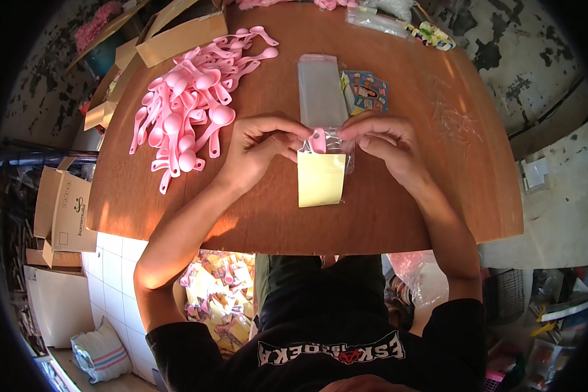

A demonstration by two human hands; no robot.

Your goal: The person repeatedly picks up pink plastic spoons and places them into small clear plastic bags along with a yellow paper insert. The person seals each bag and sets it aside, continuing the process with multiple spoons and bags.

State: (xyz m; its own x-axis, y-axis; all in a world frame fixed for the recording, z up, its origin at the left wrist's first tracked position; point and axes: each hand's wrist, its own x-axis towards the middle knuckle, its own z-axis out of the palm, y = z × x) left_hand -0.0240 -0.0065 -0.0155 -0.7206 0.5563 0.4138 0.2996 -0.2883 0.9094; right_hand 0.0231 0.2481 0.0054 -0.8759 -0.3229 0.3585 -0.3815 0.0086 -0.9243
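Between my two hands is a clear plastic bag (350, 159) with a pale yellow card (321, 181) in its lower part. The pink handle end of a spoon (318, 141), with a hole in it, shows above the card; the rest of that spoon is hidden. My left hand (260, 145) pinches the bag's upper left edge. My right hand (388, 140) pinches the upper right edge. Just beyond them lies a stack of clear plastic bags (318, 88), beside a few colourful printed cards (367, 90). A large heap of pink spoons (189, 98) spreads to the left.
Brown table (268, 222) with a curved far edge. Open cardboard boxes (183, 36) stand at the far left. Plastic packs (379, 21) lie at the far right. Below the near edge is a pile of bagged spoons with yellow cards (222, 294). Another carton (72, 209) stands left.
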